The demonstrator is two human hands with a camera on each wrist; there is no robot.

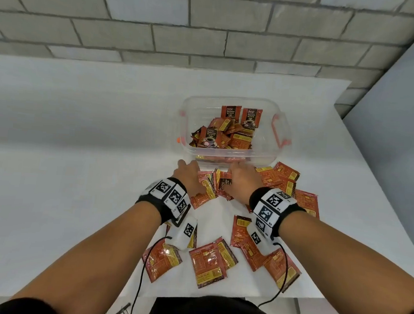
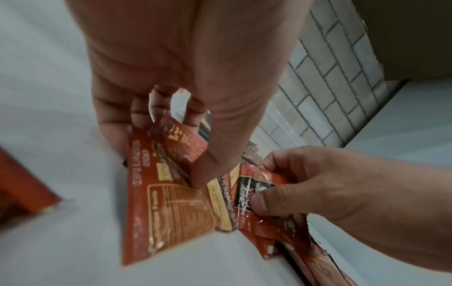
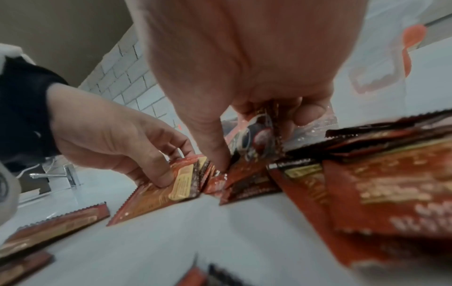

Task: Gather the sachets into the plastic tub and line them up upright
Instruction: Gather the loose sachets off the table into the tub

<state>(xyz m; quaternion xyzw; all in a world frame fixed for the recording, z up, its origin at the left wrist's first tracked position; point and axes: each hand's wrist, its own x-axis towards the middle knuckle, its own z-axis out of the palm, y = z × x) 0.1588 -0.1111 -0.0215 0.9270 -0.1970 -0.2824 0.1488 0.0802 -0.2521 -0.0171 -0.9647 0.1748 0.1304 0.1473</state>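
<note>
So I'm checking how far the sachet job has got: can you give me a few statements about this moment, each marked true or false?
1. The plastic tub already holds sachets. True.
2. All sachets in the tub stand upright in a row. False: two stand at the back, the rest lie jumbled.
3. Both hands work a bunch of sachets just in front of the tub. True.
4. The right hand is idle and open. False: its grip pinches sachets.
5. Loose sachets remain on the table. True.

Sachets (image 1: 207,264) glossy foil; tub (image 1: 268,146) clear plastic; table (image 1: 79,148) matt white.
</note>
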